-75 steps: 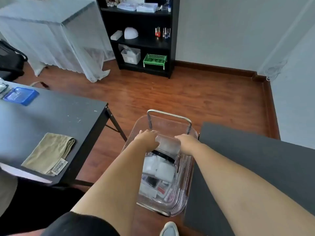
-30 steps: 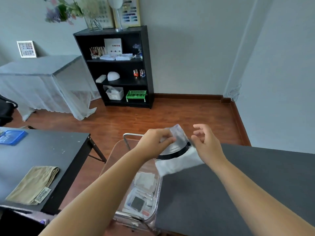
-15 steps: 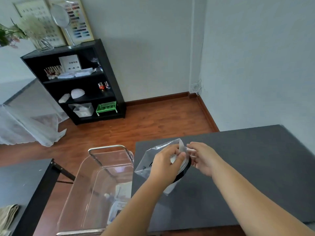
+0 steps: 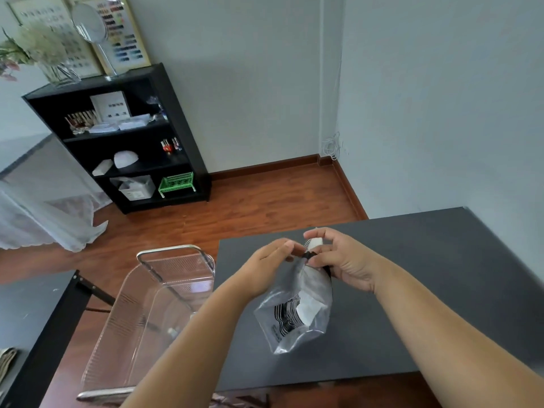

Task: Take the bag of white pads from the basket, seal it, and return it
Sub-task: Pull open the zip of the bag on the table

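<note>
The clear plastic bag of white pads (image 4: 297,313) hangs over the dark grey table (image 4: 412,290), its bottom near the tabletop. White pads and black-striped print show through the plastic. My left hand (image 4: 265,266) and my right hand (image 4: 338,260) pinch the bag's top edge from either side, fingertips almost touching at a small black part of the closure. The clear basket (image 4: 153,307) with a metal handle stands on the floor left of the table, mostly hidden inside by my left forearm.
A second dark table (image 4: 32,316) stands left of the basket, with a cloth at its near edge. A black shelf unit (image 4: 123,142) with small items is against the back wall. Wooden floor lies between them, and a wall runs close behind the grey table.
The bag came up out of the basket and over the grey table. Both hands shifted to its top edge and now pinch it together; the bag hangs lower and straighter than half a second ago.
</note>
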Tool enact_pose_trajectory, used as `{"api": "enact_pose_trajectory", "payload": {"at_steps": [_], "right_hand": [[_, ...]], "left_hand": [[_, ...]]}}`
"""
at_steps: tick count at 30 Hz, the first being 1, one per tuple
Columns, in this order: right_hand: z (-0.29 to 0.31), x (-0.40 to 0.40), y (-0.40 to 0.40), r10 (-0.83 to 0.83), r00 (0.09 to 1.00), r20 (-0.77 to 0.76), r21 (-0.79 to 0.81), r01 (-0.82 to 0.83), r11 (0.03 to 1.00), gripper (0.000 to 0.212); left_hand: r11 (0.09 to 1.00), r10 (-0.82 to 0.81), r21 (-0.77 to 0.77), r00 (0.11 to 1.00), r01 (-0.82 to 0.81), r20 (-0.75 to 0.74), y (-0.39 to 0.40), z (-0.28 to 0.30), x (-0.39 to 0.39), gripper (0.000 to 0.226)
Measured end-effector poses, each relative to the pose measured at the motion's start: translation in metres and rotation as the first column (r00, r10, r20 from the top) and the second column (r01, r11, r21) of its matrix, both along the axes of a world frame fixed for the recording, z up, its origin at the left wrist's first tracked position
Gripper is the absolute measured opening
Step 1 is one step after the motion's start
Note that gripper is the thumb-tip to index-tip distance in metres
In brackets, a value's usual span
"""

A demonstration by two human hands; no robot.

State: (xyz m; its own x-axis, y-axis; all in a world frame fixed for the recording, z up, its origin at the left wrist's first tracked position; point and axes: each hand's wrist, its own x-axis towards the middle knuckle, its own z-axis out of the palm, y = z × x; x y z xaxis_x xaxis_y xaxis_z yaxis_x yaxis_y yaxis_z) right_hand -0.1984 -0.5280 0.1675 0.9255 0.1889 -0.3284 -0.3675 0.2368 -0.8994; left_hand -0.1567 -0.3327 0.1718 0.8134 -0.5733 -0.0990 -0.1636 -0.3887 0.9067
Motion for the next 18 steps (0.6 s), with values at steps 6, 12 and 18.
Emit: {"api": "enact_pose_trajectory", "payload": {"at_steps": [6,12,18], "right_hand": [[0.007,-0.007,-0.014,0.123,0.955,0.271,-0.474,0.021,0.881,0.055],[-0.003,-0.011,-0.023,0.127,0.942,0.310,-0.682,0.127,0.720,0.026],[-0.012,-0.027,-0.042,0.150,0.972,0.183,-0.504,-0.038,0.863,0.014]], "left_hand": [[0.990,-0.118,-0.102,0.967,0.097,-0.227,-0.015,-0.006,-0.006,0.015],[1.000,0.009,-0.025,0.998,-0.008,0.064,-0.020,-0.019,-0.009,0.014],[0.921,0.347,-0.223,0.933,-0.319,0.097,-0.026,-0.031,-0.021,0.006]]}}
